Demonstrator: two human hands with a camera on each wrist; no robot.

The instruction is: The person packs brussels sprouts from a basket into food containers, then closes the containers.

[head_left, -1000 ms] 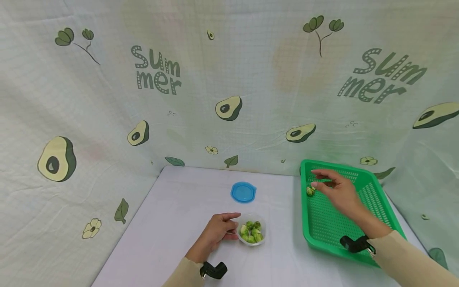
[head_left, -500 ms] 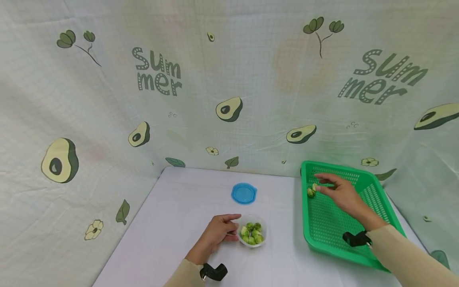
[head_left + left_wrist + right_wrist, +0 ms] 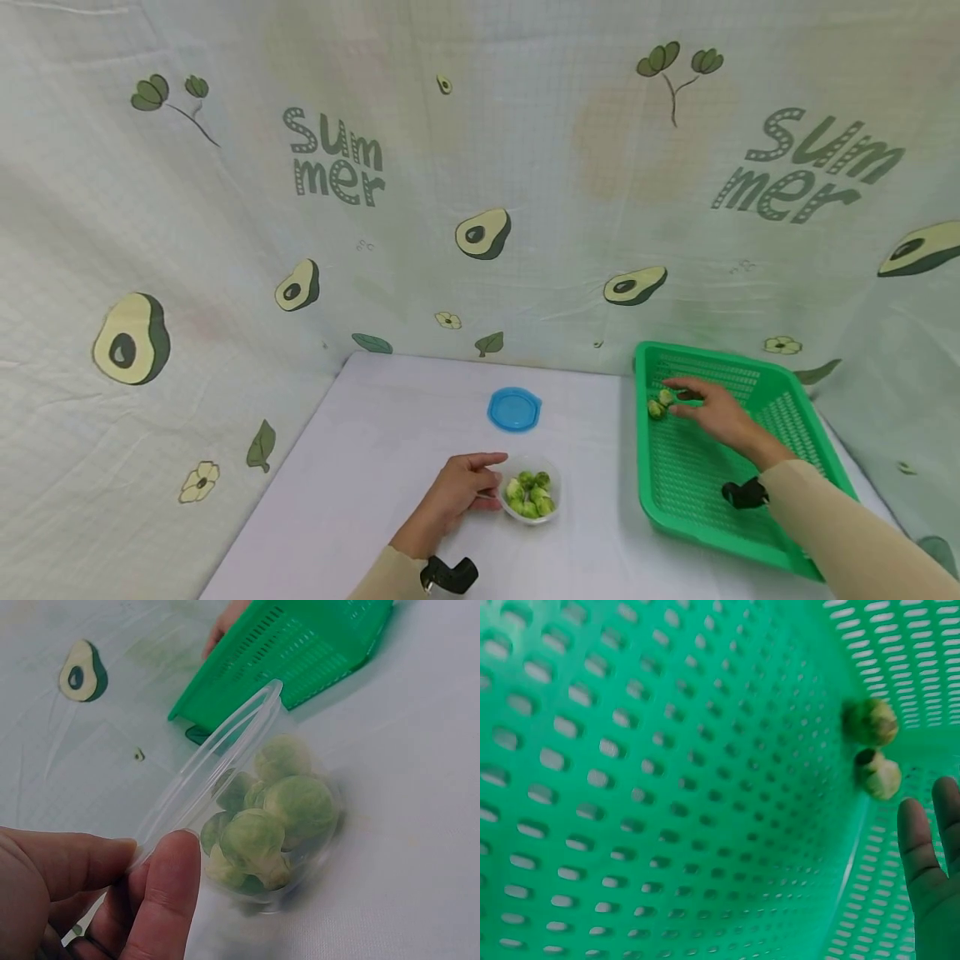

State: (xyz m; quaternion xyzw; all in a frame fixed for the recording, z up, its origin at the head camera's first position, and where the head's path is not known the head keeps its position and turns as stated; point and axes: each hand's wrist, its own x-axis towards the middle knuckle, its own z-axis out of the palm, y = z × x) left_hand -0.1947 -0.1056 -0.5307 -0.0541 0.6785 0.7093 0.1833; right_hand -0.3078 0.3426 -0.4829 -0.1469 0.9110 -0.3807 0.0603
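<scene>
My left hand (image 3: 467, 487) pinches the rim of a round clear plastic container (image 3: 556, 492) between thumb and fingers. Inside it sit several Brussels sprouts (image 3: 300, 806), seen through the wall in the left wrist view. Over at the right, my right hand (image 3: 712, 410) reaches into a green perforated basket (image 3: 642, 467). Two Brussels sprouts lie side by side in the basket's far left corner, a greener Brussels sprout (image 3: 656, 409) and a paler Brussels sprout (image 3: 665, 397). The right fingers (image 3: 922, 847) are extended just beside them, with a gap showing in the right wrist view.
A blue lid (image 3: 514, 409) lies flat on the white table (image 3: 360, 450), behind the container. Printed fabric (image 3: 420, 167) hangs at the back and sides. The basket stands close to the back fabric, its raised walls around my right hand.
The right fingers have let go of a Brussels sprout, which now lies beside the other one in the basket. My left hand keeps its hold on the container. The head view has shifted slightly.
</scene>
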